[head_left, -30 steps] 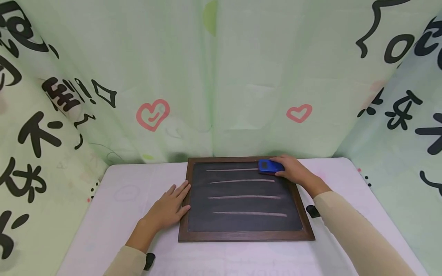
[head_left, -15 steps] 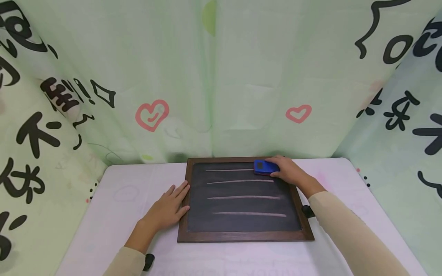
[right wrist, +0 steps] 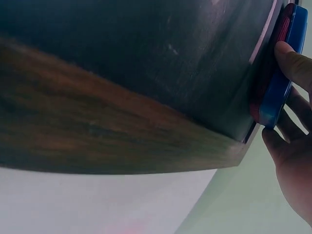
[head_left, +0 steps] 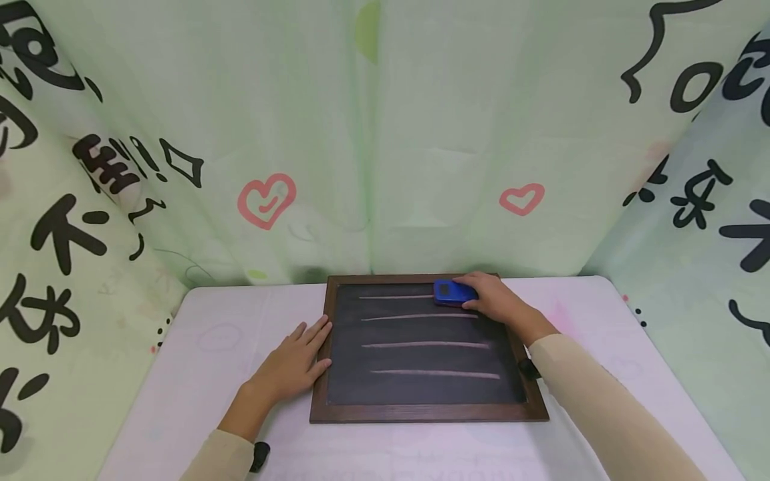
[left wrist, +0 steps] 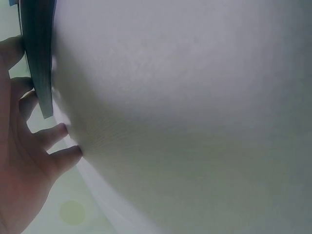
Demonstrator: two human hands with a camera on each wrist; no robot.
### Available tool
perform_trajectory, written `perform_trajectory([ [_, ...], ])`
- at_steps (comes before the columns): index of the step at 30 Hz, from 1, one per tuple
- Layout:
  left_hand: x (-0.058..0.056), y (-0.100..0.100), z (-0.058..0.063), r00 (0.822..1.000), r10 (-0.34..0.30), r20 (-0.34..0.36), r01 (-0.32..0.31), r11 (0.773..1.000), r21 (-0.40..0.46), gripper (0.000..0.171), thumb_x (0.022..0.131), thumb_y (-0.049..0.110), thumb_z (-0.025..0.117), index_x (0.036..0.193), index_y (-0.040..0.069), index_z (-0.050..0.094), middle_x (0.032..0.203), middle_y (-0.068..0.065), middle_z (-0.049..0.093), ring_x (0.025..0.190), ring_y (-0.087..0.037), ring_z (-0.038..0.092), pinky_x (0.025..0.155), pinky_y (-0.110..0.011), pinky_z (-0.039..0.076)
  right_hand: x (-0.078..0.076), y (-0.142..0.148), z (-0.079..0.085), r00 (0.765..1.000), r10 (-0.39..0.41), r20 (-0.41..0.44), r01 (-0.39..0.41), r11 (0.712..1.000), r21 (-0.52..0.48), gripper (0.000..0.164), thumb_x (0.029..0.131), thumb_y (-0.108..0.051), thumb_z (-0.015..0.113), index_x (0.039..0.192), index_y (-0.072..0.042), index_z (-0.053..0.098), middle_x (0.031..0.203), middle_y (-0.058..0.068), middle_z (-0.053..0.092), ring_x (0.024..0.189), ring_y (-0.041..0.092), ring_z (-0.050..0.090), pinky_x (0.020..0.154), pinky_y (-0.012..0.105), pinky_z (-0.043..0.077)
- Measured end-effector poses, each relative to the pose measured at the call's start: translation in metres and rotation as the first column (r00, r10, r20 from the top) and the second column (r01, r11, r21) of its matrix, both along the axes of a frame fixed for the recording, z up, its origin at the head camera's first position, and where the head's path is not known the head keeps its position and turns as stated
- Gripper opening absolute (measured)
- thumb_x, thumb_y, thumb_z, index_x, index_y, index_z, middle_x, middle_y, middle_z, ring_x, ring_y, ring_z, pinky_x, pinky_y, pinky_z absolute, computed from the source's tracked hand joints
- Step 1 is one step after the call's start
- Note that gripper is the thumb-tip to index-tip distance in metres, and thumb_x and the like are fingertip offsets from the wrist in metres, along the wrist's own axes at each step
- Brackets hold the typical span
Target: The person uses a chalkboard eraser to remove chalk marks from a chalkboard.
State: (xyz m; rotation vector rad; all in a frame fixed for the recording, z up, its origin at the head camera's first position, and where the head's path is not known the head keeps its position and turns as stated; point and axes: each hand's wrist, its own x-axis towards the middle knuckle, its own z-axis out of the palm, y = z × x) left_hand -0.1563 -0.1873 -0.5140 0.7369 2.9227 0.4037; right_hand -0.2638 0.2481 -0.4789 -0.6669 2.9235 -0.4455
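A chalkboard (head_left: 421, 394) in a brown wooden frame lies on the table, bearing several pale horizontal chalk lines. Near its top edge my right hand (head_left: 496, 298) grips a blue chalkboard eraser (head_left: 452, 292) over the right part of the top line. The right wrist view shows the eraser's reddish felt side (right wrist: 261, 90) against the dark surface, thumb on one side and fingers on the other. My left hand (head_left: 291, 361) rests at the frame's left side with fingers extended; in the left wrist view its fingertips touch the frame edge (left wrist: 41, 63) and the tabletop.
The table has a pale pinkish-white cover (head_left: 210, 354). Behind it and on both sides hangs a light green curtain (head_left: 433, 133) with black characters and red hearts. Dark bands are on both wrists, below beige sleeves (head_left: 601, 401).
My right hand has slid the eraser leftward along the top chalk line, and the visible part of that line has become shorter. The left hand and the chalkboard stay in place.
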Motion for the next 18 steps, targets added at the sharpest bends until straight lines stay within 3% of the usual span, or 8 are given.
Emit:
perform_trajectory([
  [8, -0.001, -0.001, -0.001, 1.0, 0.0, -0.007, 0.0, 1.0, 0.001, 0.067, 0.107, 0.041, 0.051, 0.163, 0.008, 0.032, 0.171, -0.009, 0.027, 0.15, -0.051, 0.034, 0.115, -0.067, 0.038, -0.003, -0.019, 0.0, 1.0, 0.028, -0.006, -0.028, 1.0, 0.005, 0.059, 0.093, -0.016, 0.078, 0.145, 0.002, 0.056, 0.143, 0.028, 0.058, 0.134, 0.048, 0.053, 0.111, 0.062, 0.043],
  [18, -0.002, -0.003, -0.006, 1.0, -0.002, -0.024, 0.002, 1.0, -0.003, 0.068, 0.107, 0.043, 0.051, 0.163, 0.009, 0.033, 0.171, -0.008, 0.028, 0.149, -0.05, 0.035, 0.114, -0.067, 0.039, -0.006, -0.042, -0.001, 0.998, 0.035, 0.044, -0.036, 0.999, 0.022, 0.062, 0.095, -0.02, 0.076, 0.149, 0.0, 0.053, 0.147, 0.025, 0.055, 0.138, 0.045, 0.05, 0.115, 0.059, 0.042],
])
